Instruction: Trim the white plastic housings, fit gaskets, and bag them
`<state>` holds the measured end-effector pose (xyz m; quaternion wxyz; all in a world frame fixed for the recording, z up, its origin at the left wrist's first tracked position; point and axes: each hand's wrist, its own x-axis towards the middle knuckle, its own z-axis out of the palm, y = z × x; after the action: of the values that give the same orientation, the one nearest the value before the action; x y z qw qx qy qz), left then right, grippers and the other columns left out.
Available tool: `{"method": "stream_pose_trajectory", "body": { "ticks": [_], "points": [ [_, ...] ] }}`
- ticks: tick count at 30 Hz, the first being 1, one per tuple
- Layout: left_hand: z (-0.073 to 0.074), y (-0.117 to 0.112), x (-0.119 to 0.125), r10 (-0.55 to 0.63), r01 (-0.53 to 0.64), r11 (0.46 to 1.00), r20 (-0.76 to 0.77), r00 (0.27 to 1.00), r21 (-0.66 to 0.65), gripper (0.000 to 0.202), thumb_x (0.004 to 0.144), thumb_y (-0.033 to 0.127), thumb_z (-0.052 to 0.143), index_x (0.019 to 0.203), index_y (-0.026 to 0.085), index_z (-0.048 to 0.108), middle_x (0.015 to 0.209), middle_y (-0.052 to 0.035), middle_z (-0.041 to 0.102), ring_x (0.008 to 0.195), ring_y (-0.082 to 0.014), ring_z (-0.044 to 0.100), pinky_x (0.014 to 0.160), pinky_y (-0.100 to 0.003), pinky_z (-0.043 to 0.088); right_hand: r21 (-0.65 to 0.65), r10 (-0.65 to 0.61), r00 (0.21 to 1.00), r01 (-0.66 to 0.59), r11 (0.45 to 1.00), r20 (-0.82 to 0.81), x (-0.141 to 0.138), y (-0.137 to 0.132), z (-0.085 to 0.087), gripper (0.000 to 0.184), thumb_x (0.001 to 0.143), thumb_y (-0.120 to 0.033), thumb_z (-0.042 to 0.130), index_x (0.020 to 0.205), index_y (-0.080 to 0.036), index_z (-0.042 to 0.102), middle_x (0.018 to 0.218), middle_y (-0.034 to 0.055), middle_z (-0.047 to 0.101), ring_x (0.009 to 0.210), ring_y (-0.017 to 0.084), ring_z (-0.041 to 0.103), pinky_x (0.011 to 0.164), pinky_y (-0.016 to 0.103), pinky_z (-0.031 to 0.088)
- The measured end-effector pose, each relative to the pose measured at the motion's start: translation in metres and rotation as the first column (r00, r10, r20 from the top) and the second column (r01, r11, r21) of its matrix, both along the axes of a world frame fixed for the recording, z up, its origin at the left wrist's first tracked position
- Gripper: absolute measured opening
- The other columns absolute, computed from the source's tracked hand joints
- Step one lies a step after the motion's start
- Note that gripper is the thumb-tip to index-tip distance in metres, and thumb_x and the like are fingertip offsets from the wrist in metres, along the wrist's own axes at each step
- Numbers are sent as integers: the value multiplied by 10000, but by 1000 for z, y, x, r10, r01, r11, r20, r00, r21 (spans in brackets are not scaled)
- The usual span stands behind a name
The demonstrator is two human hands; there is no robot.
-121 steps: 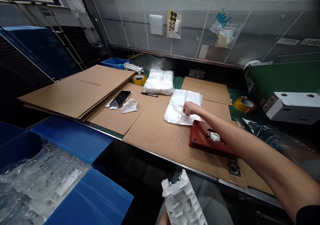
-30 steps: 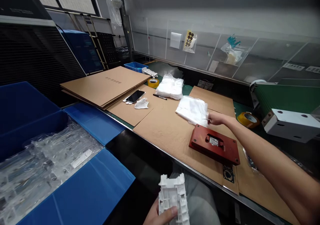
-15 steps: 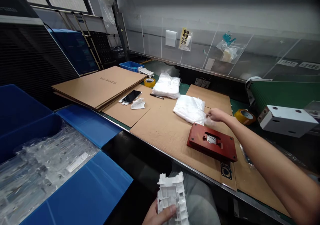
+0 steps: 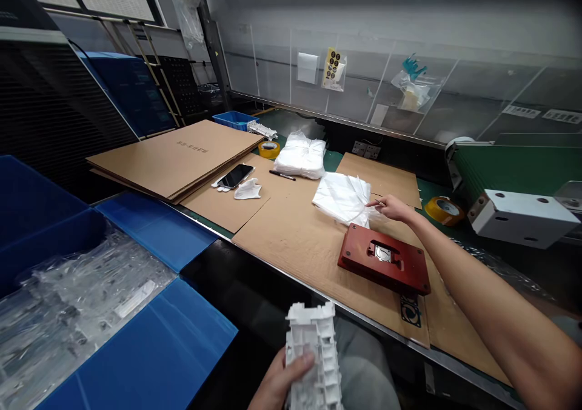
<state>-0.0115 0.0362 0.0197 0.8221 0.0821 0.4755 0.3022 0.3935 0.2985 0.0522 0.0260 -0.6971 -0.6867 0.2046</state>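
The left hand (image 4: 278, 378) was wrapped round a ribbed white part (image 4: 324, 361) near centre, while the half-curled right hand (image 4: 391, 207) touched the nearer white stack's (image 4: 339, 193) right edge, grip unclear, apparently separating a layer, which called for a light pinch.

Head cam, above cardboard-covered bench (image 4: 291, 240), faces 12 o'clock, tilted down; left hand (image 4: 278, 378) close, 6 o'clock.
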Motion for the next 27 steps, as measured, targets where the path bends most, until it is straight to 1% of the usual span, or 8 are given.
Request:
{"method": "stream_pose_trajectory", "body": {
  "ticks": [4,7,10,13,18,22,25,27],
  "points": [
    [38,64,20,-67,35,991,248,967,131,478,878,373,667,1156,-16,662,985,-212,766,794,-240,738,670,-297,567,31,34,995,-31,999,-99,-13,3,2,297,978,-380,607,1157,-146,650,1046,47,678,832,175,665,720,329,580],
    [59,137,48,-105,17,965,327,939,260,475,931,350,582,1245,-4,623,1117,-202,749,859,-248,745,680,-306,582,68,70,986,-60,996,-152,-24,8,5,289,971,-373,619,1147,-149,662,1079,53,683,862,184,670,743,339,582],
    [59,207,82,-138,31,951,333,933,308,415,935,295,575,1269,52,607,985,-148,782,785,-243,748,789,-374,587,107,113,975,-94,990,-192,-33,13,8,266,974,-358,617,1141,-158,670,1116,61,686,918,195,673,803,366,581],
    [45,257,109,-215,113,943,316,924,312,422,934,270,569,1272,18,582,861,-149,779,738,-274,747,843,-452,572,140,139,966,-110,984,-219,-40,19,7,234,980,-345,612,1111,-161,673,1133,69,687,980,201,672,876,401,569],
    [24,290,119,-310,210,926,314,897,313,456,941,311,564,1299,29,560,947,-190,771,825,-320,755,833,-502,573,136,143,960,-112,984,-242,-52,30,-12,239,970,-343,627,1098,-146,671,1130,66,686,1009,216,671,893,422,564],
    [19,298,110,-271,147,925,338,901,350,449,946,331,544,1305,63,567,1105,-218,742,985,-347,736,828,-493,585,80,106,968,-89,993,-227,-55,35,-29,235,963,-348,635,1080,-149,675,1111,60,684,980,213,668,866,404,570],
    [15,298,104,-190,51,927,350,917,371,440,921,341,579,1283,90,584,1155,-211,728,1026,-339,726,788,-432,601,56,38,974,-27,998,-222,-43,35,-28,221,968,-350,628,1055,-153,674,1077,58,685,929,191,668,832,378,574],
    [13,296,100,-149,17,932,339,929,363,425,916,334,585,1261,85,593,1142,-215,730,1010,-335,731,762,-412,605,68,-25,970,43,997,-243,-27,31,-17,222,966,-361,630,1002,-146,676,1004,38,690,868,177,667,790,354,575]
  ]
}}
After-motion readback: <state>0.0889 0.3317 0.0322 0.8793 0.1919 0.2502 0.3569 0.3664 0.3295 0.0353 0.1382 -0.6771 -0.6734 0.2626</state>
